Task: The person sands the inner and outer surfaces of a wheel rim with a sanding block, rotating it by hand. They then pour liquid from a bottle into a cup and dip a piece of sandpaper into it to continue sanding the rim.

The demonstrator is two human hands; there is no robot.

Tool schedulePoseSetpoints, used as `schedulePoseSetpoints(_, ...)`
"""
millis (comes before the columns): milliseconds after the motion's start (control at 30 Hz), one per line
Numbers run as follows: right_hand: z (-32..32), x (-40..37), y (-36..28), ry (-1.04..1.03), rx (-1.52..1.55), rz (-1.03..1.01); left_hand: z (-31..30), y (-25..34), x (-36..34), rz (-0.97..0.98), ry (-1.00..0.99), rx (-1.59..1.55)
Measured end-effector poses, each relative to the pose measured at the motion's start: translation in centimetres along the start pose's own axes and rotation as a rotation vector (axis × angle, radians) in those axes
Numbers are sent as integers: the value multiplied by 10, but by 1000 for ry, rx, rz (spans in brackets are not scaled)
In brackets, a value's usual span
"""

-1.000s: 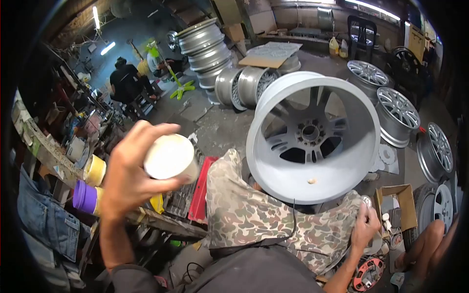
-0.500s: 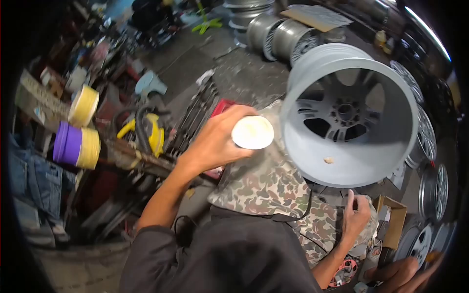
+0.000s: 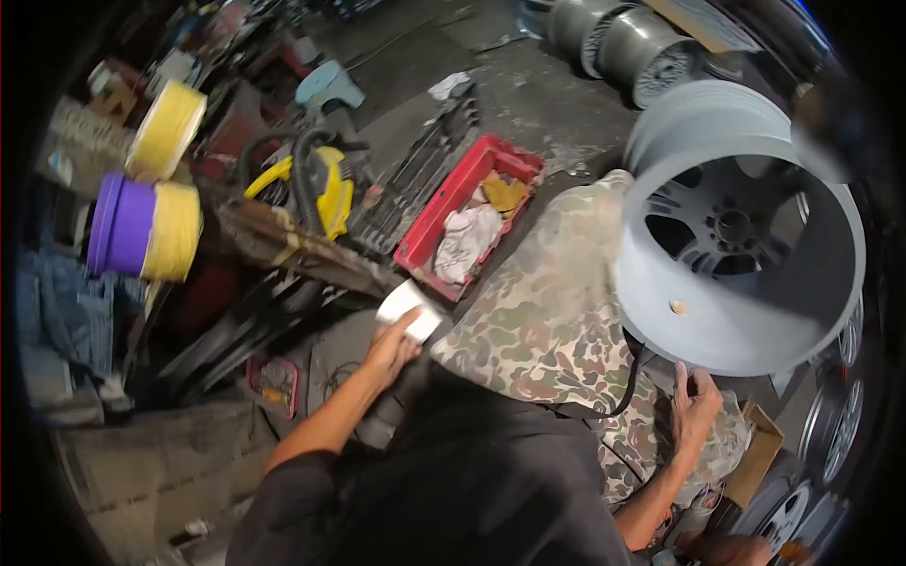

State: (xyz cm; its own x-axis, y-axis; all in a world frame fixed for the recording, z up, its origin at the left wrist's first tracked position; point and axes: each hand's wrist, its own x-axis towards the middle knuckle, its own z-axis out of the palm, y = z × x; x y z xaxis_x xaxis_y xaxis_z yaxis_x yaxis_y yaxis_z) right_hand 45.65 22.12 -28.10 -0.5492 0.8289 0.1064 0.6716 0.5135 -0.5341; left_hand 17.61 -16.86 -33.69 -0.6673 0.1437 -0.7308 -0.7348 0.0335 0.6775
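Observation:
My left hand [image 3: 394,347] is wrapped round a white cup-like container [image 3: 408,311], now tilted, beside the near end of a red tray [image 3: 422,240]. A white cloth [image 3: 469,241] and a yellowish piece [image 3: 504,192] lie in that tray. Over my right leg stands a large grey wheel rim [image 3: 746,345], its open side facing me, with a small tan piece [image 3: 679,307] inside it. Below the rim's lower edge is my right hand [image 3: 696,404], fingers bent and partly apart, holding nothing visible. Camouflage cloth [image 3: 547,311] covers my lap.
Wrenches [image 3: 415,174] lie left of the tray, near a yellow and black tool [image 3: 332,193]. Yellow tape rolls [image 3: 168,129] and a purple roll [image 3: 123,226] stand at left. More rims [image 3: 646,55] stand behind. At lower right, another person's limb [image 3: 727,549] shows.
My left hand has moved down and toward me with the white container, tilting it and uncovering the red tray. The view has shifted left. My right hand stays beneath the rim.

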Motion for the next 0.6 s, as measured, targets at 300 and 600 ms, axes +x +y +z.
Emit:
schedulePoseSetpoints(300, -15, -4, -15, 6, 241, -60, 61, 47, -39, 423, -95, 189)
schedulePoseSetpoints(600, -15, -18, -55, 99, 466, -222, 278, 53, -75, 904, -909, 751)
